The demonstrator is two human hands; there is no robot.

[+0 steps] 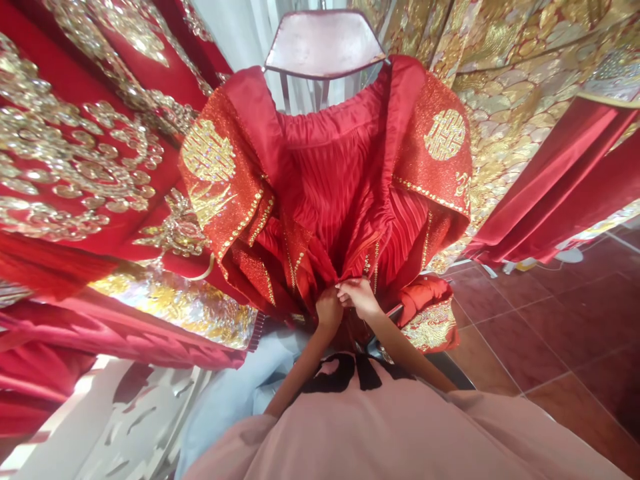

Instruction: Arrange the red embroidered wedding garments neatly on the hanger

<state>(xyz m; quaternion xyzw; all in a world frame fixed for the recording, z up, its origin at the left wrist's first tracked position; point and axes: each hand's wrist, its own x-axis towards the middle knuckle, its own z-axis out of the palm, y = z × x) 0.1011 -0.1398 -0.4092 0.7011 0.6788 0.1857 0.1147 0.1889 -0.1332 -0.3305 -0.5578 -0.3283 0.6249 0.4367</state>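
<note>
Pink shirt | left hand, right hand — both clenched on one red skirt (two gold emblems)

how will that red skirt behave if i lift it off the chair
Probably floppy: the skirt sags in folds from the chair and bunches where the left hand and right hand gather it. Its sheen suggests it may slip. The beaded gold panels likely add weight.

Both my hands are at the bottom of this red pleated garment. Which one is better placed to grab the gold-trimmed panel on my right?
Right, probably. Your right hand pinches the red pleated garment on the side nearer that gold-trimmed panel; your left hand is fisted farther away.
</note>
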